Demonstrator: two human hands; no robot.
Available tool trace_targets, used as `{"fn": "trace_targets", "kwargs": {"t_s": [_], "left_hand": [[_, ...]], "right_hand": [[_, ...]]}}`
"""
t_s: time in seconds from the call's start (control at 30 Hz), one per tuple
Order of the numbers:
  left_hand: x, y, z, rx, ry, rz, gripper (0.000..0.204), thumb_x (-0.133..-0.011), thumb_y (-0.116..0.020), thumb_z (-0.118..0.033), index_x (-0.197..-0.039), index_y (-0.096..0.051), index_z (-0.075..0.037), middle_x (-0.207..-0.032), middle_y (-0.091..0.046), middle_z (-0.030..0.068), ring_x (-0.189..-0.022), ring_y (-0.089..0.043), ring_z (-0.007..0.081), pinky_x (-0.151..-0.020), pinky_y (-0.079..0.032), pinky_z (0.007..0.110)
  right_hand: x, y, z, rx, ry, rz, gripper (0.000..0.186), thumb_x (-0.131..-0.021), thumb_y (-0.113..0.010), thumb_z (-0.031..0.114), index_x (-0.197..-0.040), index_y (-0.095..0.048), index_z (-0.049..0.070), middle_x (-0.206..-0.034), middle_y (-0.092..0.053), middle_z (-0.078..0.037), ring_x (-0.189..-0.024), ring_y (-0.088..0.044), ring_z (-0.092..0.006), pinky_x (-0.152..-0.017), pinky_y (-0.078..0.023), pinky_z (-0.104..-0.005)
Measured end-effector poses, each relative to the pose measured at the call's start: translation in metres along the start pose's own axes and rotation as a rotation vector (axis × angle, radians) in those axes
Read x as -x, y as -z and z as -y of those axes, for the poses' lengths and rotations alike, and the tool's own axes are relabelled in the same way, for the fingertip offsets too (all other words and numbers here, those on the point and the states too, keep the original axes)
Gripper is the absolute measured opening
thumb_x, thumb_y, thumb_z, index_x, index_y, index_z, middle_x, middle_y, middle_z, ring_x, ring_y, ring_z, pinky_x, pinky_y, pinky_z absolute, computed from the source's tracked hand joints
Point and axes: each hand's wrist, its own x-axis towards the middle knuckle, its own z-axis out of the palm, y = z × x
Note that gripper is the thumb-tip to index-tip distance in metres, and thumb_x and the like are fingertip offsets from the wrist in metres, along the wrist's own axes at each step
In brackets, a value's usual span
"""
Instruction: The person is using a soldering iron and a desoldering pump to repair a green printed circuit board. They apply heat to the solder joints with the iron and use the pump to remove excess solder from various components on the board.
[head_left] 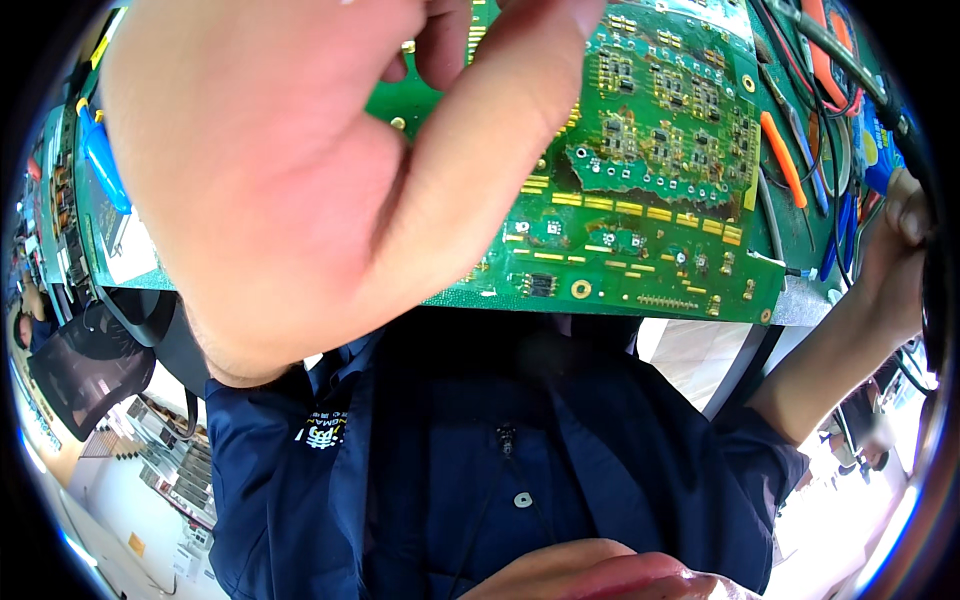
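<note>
Green laminate and gold contacts make up the circuit board [655,245], which lies on the worktop [791,228] right by its near edge, in front of the person's chest — presumably so they can bend over it without stretching. Brownish stains surround the small parts on its right half, ending in a ragged border.

Over the board's left portion comes the left hand [300,150], hiding much of it from me. Its thumb slants away from the curled fingers, but the tips are out of my sight, so I cannot tell whether that grip is pinching something or merely resting.

Just beyond the board's right edge lie an orange-handled tool [783,160] and a pair of blue handles [845,237], apparently set there to be within easy reach while leaving the board uncovered. Farther right, near a blue-and-yellow item [880,160] and a dark cable, the right hand [893,235] has its fingers bent — what its grip closes around, if anything, I cannot make out. Away to the left, past the wrist, sit another blue-handled tool [103,160] and a white sheet [130,248].
</note>
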Motion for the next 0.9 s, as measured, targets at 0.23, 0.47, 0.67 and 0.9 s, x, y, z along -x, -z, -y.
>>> {"fn": "trace_targets", "kwargs": {"t_s": [0.23,0.47,0.67,0.9], "left_hand": [[-0.003,-0.002,0.003,-0.011,-0.030,0.011,0.013,-0.076,-0.054,0.005,-0.088,-0.059,0.003,-0.083,-0.058,0.0116,-0.067,-0.052,0.0143,-0.061,-0.039,0.021],[-0.013,0.000,0.002,-0.047,-0.086,0.037,0.013,-0.075,-0.055,0.006,-0.087,-0.059,0.003,-0.083,-0.058,0.0115,-0.066,-0.052,0.0137,-0.059,-0.038,0.021],[-0.006,-0.022,0.002,0.039,-0.015,-0.156,0.016,-0.071,-0.057,0.009,-0.085,-0.061,0.003,-0.080,-0.057,0.0114,-0.065,-0.052,0.0141,-0.058,-0.038,0.021],[-0.016,-0.007,-0.009,-0.041,0.063,-0.004,0.018,-0.067,-0.059,0.011,-0.083,-0.062,0.003,-0.076,-0.055,0.0110,-0.064,-0.052,0.0144,-0.057,-0.038,0.021]], "right_hand": [[-0.002,0.013,0.004,-0.012,0.018,0.282,0.035,-0.088,-0.045,0.037,-0.068,-0.046,0.008,-0.045,-0.041,-0.004,-0.038,-0.040,-0.0114,-0.039,-0.034,-0.0211],[0.013,0.017,0.018,-0.031,-0.063,0.254,0.034,-0.088,-0.047,0.039,-0.091,-0.060,0.008,-0.061,-0.046,-0.004,-0.056,-0.044,-0.0078,-0.059,-0.034,-0.0238],[0.010,0.015,0.012,0.000,0.041,0.212,0.046,-0.087,-0.044,0.047,-0.099,-0.057,0.004,-0.065,-0.050,-0.007,-0.059,-0.048,-0.0136,-0.057,-0.036,-0.0246],[0.013,0.018,0.020,0.151,-0.047,0.309,0.035,-0.088,-0.046,0.038,-0.103,-0.056,0.007,-0.078,-0.050,-0.007,-0.074,-0.046,-0.0140,-0.068,-0.035,-0.0251]]}}
